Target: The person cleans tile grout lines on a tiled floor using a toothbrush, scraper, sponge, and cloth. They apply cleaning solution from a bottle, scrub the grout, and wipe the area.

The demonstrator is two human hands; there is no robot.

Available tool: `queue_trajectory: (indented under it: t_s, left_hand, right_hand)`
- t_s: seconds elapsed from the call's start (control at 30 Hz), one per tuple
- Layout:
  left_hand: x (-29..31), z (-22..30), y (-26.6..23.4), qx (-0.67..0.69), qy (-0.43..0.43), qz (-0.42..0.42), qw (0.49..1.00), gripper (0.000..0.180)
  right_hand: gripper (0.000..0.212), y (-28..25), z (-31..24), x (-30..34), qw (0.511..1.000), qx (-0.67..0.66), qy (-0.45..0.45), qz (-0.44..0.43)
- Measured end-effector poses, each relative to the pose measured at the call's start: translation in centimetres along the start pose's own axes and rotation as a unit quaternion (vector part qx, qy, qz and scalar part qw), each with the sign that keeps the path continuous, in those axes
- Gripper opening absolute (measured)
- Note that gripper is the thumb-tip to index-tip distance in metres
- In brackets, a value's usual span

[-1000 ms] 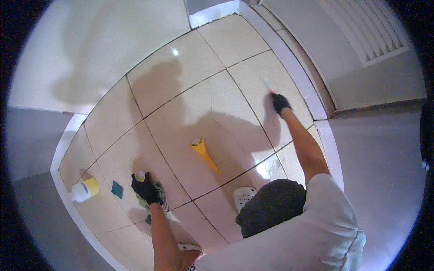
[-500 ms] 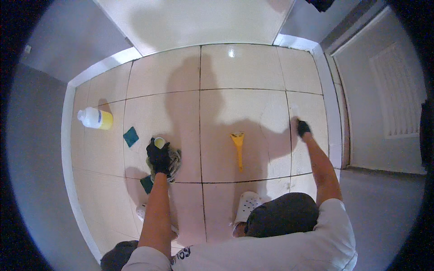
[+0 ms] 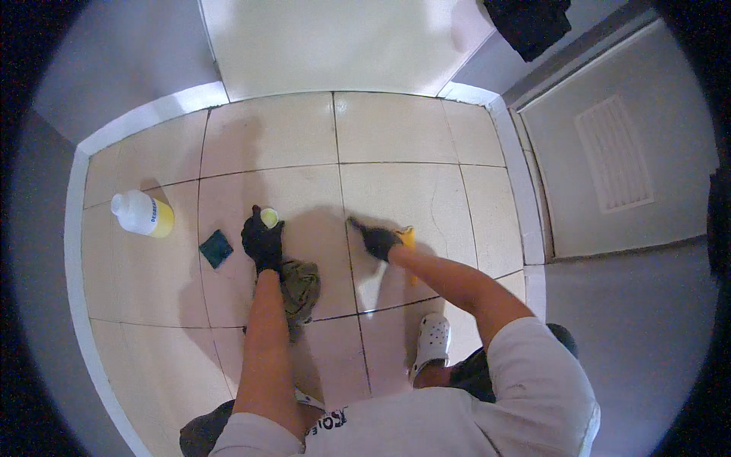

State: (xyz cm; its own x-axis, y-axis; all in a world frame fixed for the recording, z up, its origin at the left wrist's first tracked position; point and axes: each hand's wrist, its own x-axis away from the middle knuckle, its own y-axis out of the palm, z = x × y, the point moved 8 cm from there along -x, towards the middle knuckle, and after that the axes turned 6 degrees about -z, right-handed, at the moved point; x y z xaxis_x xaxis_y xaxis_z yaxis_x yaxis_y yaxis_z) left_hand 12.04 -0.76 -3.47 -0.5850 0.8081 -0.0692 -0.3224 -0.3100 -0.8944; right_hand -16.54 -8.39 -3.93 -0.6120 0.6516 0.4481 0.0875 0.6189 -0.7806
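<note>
A white perforated shoe (image 3: 432, 339) is nearest on the tiled floor (image 3: 152, 358), before a crumpled grey-green cloth (image 3: 302, 288) beside the left forearm. Beyond, the gloved left hand (image 3: 263, 245) grips a small cup (image 3: 269, 218), a dark green pad (image 3: 216, 249) to its left, while the right hand (image 3: 377, 241), too blurred to tell whether it holds anything, partly covers a yellow scraper (image 3: 409, 236). Farther off stand a bottle (image 3: 143, 214) of yellow liquid and a vented door (image 3: 613, 156).
</note>
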Motion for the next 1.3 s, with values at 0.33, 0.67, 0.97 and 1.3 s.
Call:
queue_trajectory:
  t_s: [0.33,0.67,0.97,1.3]
  left_hand:
    - [-0.4,-0.1,-2.1,0.038,0.011,-0.051,0.998,0.092]
    - [-0.9,1.2,-0.8,0.064,0.037,-0.035,0.997,0.087]
    - [-0.8,-0.3,-1.2,0.105,0.043,0.041,0.993,0.075]
    - [-0.7,-0.1,-3.4,0.114,0.089,0.068,0.987,0.067]
  right_hand:
    - [0.068,8.1,-1.6,7.7,0.957,-0.044,0.288,-0.002]
    - [0.059,-3.4,4.0,-7.1,0.973,-0.041,0.188,0.128]
    - [0.07,7.2,-0.6,5.9,0.985,0.018,0.174,-0.007]
    - [0.056,1.9,-2.8,-1.9,0.971,-0.127,0.202,0.015]
